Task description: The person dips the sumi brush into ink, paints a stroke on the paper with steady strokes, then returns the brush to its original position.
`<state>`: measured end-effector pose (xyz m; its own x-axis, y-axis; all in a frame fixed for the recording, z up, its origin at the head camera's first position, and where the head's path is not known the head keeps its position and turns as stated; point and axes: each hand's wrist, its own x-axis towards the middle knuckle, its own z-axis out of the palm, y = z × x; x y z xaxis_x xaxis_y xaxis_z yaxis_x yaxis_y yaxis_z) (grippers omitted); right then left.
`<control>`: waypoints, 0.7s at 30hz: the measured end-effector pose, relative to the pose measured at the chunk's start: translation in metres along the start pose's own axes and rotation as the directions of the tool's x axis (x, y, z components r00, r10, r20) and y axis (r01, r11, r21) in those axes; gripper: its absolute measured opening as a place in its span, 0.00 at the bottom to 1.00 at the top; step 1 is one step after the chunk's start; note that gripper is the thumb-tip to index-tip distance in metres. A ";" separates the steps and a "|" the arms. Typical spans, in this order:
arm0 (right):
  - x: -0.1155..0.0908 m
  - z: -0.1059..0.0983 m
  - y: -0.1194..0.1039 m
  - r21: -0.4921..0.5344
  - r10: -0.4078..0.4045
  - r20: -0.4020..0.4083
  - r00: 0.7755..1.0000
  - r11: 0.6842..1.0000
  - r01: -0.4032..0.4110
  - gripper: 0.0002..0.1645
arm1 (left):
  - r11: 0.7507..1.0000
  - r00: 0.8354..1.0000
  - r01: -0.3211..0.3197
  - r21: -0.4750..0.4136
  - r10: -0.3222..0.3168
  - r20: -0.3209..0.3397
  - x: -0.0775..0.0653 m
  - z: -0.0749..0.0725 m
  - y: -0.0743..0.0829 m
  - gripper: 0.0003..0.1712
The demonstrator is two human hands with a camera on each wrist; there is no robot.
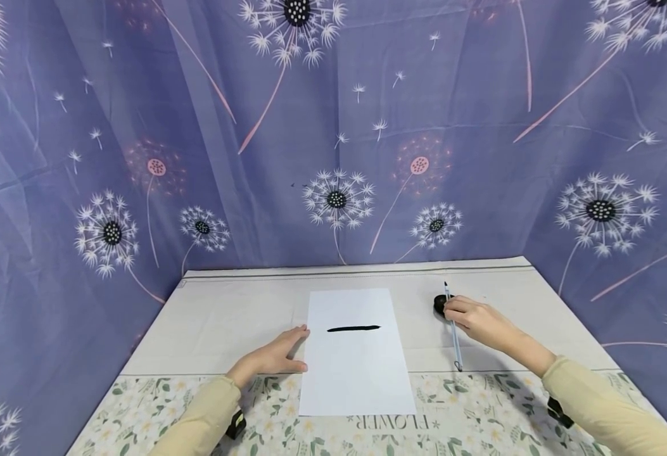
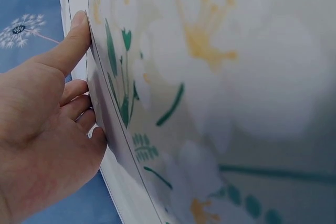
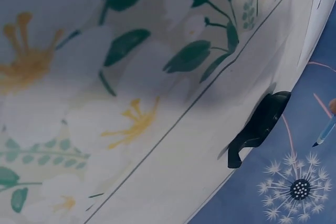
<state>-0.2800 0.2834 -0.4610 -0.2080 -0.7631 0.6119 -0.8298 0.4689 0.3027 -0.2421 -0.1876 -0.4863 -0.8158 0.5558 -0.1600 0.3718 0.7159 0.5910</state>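
In the head view a white sheet of paper [image 1: 356, 380] lies on the table, bearing one thick black horizontal stroke [image 1: 353, 329]. My left hand [image 1: 279, 353] rests at the sheet's left edge, thumb and fingers spread apart; in the left wrist view that hand [image 2: 50, 114] lies against the tabletop. To the right of the paper, my right hand [image 1: 484, 324] pinches a writing brush [image 1: 455, 345] with a light blue handle, a cord loop at its near end and a dark tip pointing away. Beside its fingers sits a small black ink dish [image 1: 439, 305], also seen in the right wrist view [image 3: 262, 121].
The table has a pale cloth [image 1: 230, 316] with a floral, lettered front part [image 1: 453, 418]. A purple curtain [image 1: 276, 209] with dandelions hangs behind and at both sides. Black wrist devices [image 1: 560, 411] sit under the sleeves.
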 end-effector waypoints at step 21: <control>-0.011 0.004 0.006 -0.043 -0.021 0.047 0.999 0.999 0.023 0.34 | 1.000 1.000 0.000 0.002 0.000 -0.003 0.000 0.001 -0.001 0.48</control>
<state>-0.2848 0.2923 -0.4687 -0.2151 -0.7929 0.5702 -0.8110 0.4702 0.3480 -0.2422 -0.1879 -0.4874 -0.8168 0.5550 -0.1577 0.3732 0.7167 0.5892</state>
